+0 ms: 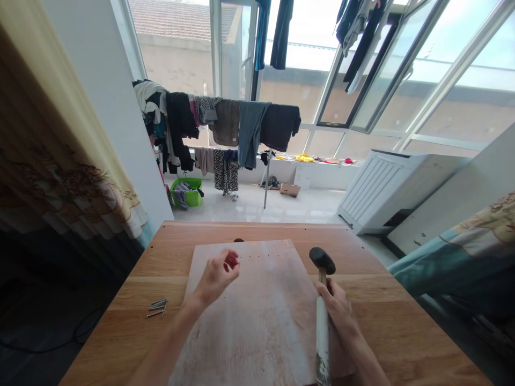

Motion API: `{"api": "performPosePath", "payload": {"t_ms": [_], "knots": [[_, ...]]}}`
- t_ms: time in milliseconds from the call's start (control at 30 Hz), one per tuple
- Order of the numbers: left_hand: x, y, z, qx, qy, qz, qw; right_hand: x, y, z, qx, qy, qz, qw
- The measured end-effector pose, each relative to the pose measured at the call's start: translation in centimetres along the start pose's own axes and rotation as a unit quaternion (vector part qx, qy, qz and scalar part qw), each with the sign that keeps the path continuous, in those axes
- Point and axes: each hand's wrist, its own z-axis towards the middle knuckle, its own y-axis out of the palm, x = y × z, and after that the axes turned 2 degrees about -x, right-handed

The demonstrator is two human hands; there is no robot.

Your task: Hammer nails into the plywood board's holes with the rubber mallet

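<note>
My right hand [336,303] is wrapped round the upper handle of a rubber mallet [322,327], close below its black head. The mallet stands head-away along the right edge of a worn, pale wooden board [249,311]. Above the board's far left part, my left hand [221,273] has its fingers curled in a pinch. Whatever sits between those fingertips, if anything, is too small to make out. A row of small dark holes or nail points runs across the board near its far edge. Several nails [157,306] lie loose on the table, left of the board.
The board lies on a wooden table [132,300]. Beyond it stand a drying rack with clothes [253,128], a green basket [193,195] and a white ribbed cabinet [378,182]. Curtains [72,161] hang at both sides. A dark round object shows behind the board's far edge.
</note>
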Motion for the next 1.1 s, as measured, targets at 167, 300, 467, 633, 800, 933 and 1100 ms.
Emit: {"api": "performPosePath", "payload": {"t_ms": [167,300,467,633,800,933,1100], "knots": [[1.4,8.0,4.3,-0.064,0.050,-0.069,0.994,0.1,0.9,-0.5,0.015,0.027,0.026,0.999],[1.1,12.0,7.1,-0.040,0.031,-0.077,0.996,0.3,1.7,-1.4,0.024,0.053,0.048,0.997],[0.1,13.3,7.4,-0.019,0.020,-0.067,0.997,0.7,1.7,-1.3,0.006,0.097,0.093,0.991],[0.0,13.1,6.9,-0.013,0.020,-0.056,0.998,0.0,1.4,-1.6,-0.049,0.110,0.179,0.976],[0.1,13.0,7.1,-0.016,0.016,-0.043,0.999,-1.5,1.8,-2.2,-0.061,0.115,0.189,0.973],[0.1,13.1,7.3,-0.014,0.015,-0.029,0.999,-2.2,2.2,-1.8,-0.054,0.099,0.130,0.985],[0.2,13.3,7.4,-0.016,0.014,-0.018,1.000,-2.4,2.3,-1.5,-0.051,0.064,0.071,0.994]]}}
